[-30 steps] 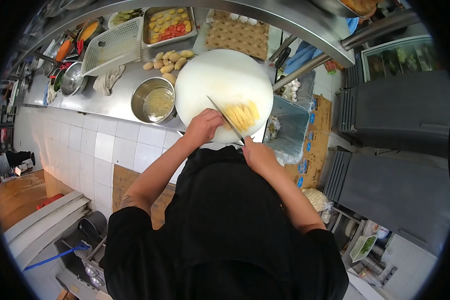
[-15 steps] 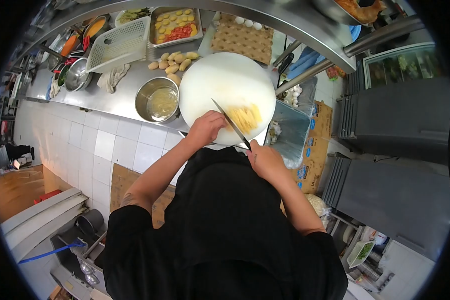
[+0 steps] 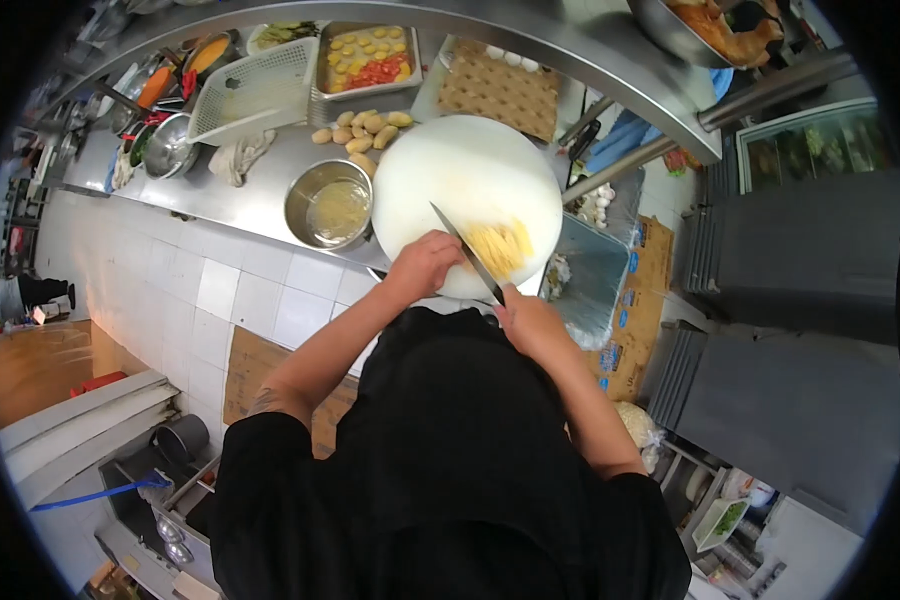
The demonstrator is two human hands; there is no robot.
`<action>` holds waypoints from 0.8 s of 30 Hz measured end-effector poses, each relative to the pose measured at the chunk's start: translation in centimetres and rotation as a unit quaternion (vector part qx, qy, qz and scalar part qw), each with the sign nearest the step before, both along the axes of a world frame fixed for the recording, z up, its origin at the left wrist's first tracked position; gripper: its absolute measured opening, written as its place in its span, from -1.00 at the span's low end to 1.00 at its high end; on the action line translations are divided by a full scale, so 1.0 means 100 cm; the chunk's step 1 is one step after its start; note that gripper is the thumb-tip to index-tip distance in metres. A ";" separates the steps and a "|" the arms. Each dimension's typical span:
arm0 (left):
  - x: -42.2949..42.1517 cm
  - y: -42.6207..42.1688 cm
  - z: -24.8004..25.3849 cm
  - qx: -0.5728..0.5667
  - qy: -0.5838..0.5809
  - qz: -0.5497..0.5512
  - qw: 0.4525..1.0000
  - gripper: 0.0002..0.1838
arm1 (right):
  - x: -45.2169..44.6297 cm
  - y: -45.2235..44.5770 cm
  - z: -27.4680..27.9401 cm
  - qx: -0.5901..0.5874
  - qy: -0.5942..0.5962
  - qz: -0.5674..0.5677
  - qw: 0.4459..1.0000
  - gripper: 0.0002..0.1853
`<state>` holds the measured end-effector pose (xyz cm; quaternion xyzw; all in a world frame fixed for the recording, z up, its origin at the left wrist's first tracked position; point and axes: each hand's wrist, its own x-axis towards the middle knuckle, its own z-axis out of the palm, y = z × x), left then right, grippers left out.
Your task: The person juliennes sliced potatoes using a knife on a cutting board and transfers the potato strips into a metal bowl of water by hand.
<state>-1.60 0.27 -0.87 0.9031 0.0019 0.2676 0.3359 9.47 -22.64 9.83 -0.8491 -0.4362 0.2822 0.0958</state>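
My right hand (image 3: pixel 532 318) is wrapped round the handle of a kitchen knife (image 3: pixel 467 250). Its blade slants across the near part of a round white cutting board (image 3: pixel 450 165). To the right of the blade lies a pile of pale yellow strips (image 3: pixel 502 246), which look like cut potato. On the blade's left side is my left hand (image 3: pixel 428 264), its fingers curled and pressed together at the board. Whatever lies under those fingertips is hidden. A steel pot (image 3: pixel 292 212) with strips in cloudy liquid stands left of the board.
Several peeled potatoes (image 3: pixel 360 128) lie behind the pot. Farther back are a white plastic basket (image 3: pixel 215 110), a metal tray (image 3: pixel 370 92) of cut vegetables and an egg carton (image 3: pixel 500 92). A steel shelf rail (image 3: pixel 530 22) crosses above. A lined bin (image 3: pixel 592 265) stands right of the board.
The whole view has shifted slightly, so the counter sits a little farther right and lower. Both hands and the knife keep nearly the same place at the strips.
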 end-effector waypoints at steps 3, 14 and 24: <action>0.000 0.002 -0.006 -0.016 0.011 -0.007 1.000 -0.85 | -0.003 -0.007 0.010 -0.018 0.005 -0.003 1.000 -0.71; -0.001 -0.002 -0.009 0.004 0.017 0.009 1.000 -0.93 | -0.001 0.001 -0.045 -0.001 0.011 -0.001 1.000 -0.69; -0.003 -0.001 -0.005 0.018 0.021 0.007 1.000 -0.93 | 0.003 -0.001 -0.031 0.008 0.023 -0.001 1.000 -0.72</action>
